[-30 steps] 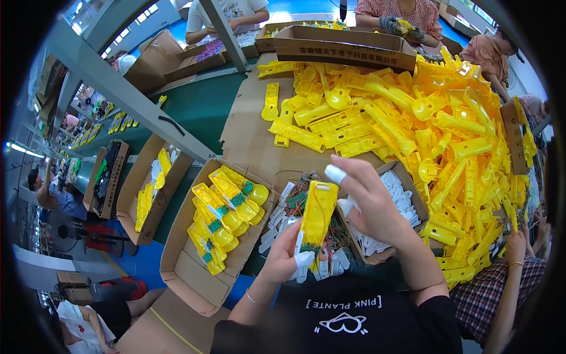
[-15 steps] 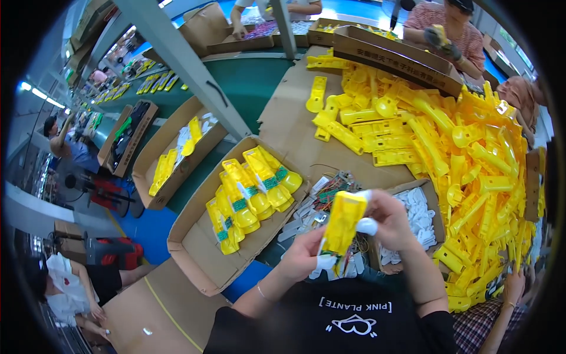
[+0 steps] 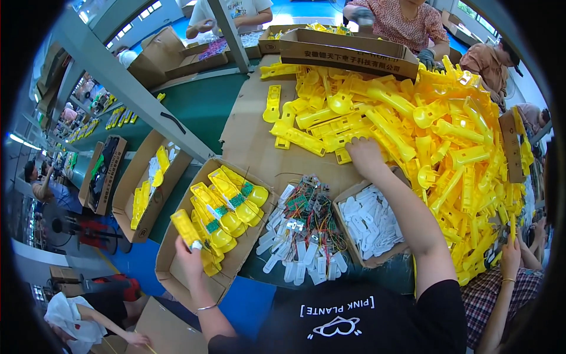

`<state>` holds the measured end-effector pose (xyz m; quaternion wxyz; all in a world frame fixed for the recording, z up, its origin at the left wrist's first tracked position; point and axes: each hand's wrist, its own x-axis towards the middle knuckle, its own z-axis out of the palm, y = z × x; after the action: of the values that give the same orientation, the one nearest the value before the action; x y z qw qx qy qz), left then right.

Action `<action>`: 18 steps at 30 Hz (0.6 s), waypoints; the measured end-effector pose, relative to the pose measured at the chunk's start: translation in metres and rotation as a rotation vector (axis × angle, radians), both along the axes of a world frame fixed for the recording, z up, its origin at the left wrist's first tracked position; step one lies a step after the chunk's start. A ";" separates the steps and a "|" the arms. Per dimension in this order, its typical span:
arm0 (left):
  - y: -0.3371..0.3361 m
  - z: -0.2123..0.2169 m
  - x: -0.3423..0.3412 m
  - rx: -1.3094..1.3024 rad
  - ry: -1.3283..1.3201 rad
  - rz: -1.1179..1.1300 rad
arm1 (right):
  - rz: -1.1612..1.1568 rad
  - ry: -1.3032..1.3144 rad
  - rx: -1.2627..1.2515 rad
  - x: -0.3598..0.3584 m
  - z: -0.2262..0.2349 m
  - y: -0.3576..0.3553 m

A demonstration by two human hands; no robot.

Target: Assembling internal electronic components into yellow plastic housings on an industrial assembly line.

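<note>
My left hand (image 3: pixel 190 257) grips a yellow plastic housing (image 3: pixel 185 228) by its lower end, over the near left part of a cardboard box (image 3: pixel 177 272). In that box several yellow housings with small green circuit boards (image 3: pixel 237 200) lie side by side. My right arm stretches forward to the near edge of a big heap of yellow plastic housings (image 3: pixel 407 112). There my right hand (image 3: pixel 364 154) has its fingers curled over a yellow housing (image 3: pixel 343 156), which the hand partly hides.
Wired circuit boards and white pieces (image 3: pixel 306 206) lie between the boxes. A carton of white plastic parts (image 3: pixel 370 221) stands right of them. A grey metal post (image 3: pixel 150 88) slants across the left. Co-workers sit beyond the heap and at the right; another person is at lower left.
My hands have parted. The left carried the yellow housing leftward over the box; the right let go of it and reached forward to the heap. The view has shifted.
</note>
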<state>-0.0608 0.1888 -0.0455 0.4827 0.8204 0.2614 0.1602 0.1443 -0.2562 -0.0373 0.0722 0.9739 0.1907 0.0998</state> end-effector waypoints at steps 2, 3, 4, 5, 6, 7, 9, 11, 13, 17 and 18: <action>-0.013 0.007 0.003 0.552 0.183 0.083 | 0.064 -0.006 0.027 0.002 0.003 0.000; -0.023 0.018 0.002 0.552 0.188 0.087 | 0.131 -0.029 0.171 -0.003 0.012 0.003; -0.051 0.050 0.008 0.711 -0.067 0.096 | 0.184 -0.055 0.307 -0.013 0.030 0.003; -0.075 0.067 0.009 0.871 -0.313 0.121 | 0.191 -0.044 0.308 -0.026 0.054 0.012; -0.093 0.068 0.009 0.632 -0.473 -0.043 | 0.229 0.117 0.662 -0.043 0.086 0.024; -0.114 0.070 0.014 0.381 -0.637 -0.204 | 0.258 0.275 1.009 -0.055 0.103 0.031; -0.168 0.069 0.042 0.046 -0.425 -0.640 | 0.241 0.797 1.616 -0.071 0.087 0.034; -0.216 0.063 0.052 -0.687 -0.273 -0.909 | 0.285 1.023 1.939 -0.088 0.074 0.043; -0.228 0.063 0.047 -0.842 -0.092 -0.903 | 0.314 1.131 2.082 -0.098 0.061 0.045; -0.220 0.050 0.050 -0.888 -0.006 -0.771 | 0.031 0.472 1.303 -0.113 0.063 0.002; -0.216 0.047 0.052 -0.822 -0.014 -0.761 | 0.043 0.478 0.887 -0.119 0.048 -0.014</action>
<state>-0.0087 -0.0275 0.0017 0.7884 0.6000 -0.0156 -0.1348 0.0256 -0.2704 0.0110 -0.3965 0.9022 0.1610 -0.0530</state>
